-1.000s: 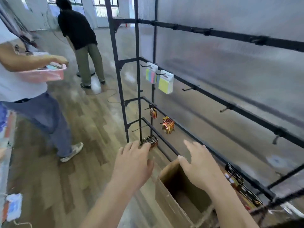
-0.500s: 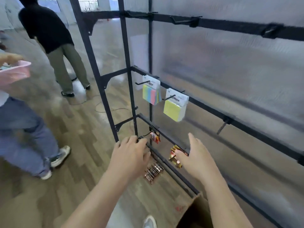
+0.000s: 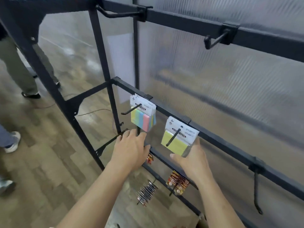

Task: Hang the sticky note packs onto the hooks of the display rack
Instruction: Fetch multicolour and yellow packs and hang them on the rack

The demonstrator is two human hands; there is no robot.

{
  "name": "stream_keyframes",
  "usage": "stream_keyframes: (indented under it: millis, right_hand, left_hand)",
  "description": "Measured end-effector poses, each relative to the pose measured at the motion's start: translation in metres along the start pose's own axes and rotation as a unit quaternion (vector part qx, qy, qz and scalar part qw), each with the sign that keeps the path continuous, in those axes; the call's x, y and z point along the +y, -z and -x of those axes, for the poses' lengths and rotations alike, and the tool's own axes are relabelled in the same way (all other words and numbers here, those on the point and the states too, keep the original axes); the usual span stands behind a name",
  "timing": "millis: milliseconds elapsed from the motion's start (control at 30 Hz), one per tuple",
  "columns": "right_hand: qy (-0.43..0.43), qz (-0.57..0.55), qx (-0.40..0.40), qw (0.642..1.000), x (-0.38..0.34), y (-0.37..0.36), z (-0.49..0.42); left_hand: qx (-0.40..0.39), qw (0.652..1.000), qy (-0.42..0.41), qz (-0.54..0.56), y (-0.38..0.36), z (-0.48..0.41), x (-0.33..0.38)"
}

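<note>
Two carded sticky note packs hang on black hooks (image 3: 173, 137) from the display rack's middle rail (image 3: 222, 142): a multicolour pack (image 3: 143, 118) near the rail's left end, a yellow pack (image 3: 176, 143) just right of it.

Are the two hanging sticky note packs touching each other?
Apart. The head view shows a strip of translucent panel between the multicoloured pack and the yellow pack.

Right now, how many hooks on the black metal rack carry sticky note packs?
2, both on the middle rail: the left hook carries pastel-striped sticky notes, the right hook a yellow pack by the right hand. More may hang behind those.
</note>
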State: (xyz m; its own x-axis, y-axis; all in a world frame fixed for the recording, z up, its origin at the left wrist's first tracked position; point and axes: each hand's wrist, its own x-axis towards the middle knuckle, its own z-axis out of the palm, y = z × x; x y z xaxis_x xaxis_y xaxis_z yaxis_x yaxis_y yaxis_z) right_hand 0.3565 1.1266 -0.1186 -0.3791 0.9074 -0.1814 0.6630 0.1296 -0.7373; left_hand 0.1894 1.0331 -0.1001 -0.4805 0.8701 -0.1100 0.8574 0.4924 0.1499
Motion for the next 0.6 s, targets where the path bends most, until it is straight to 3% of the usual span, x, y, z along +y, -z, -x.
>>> stream_keyframes:
  millis: [433,533,600]
  right_hand:
    - [-0.069,-0.114,0.079,0.988,-0.015,-0.023,-0.005]
    - [-0.079,-0.125,0.095,0.984,-0.017,-0.028,-0.002]
    - [-0.088,-0.122,0.099,0.984,-0.018,-0.03,0.0]
  left_hand:
    - [0.019,0.994,-0.001,0.104,0.004,-0.07,-0.054]
    - [0.029,0.978,-0.014,0.207,0.006,-0.084,-0.064]
    - [0.009,0.938,-0.038,0.344,0.013,-0.092,-0.069]
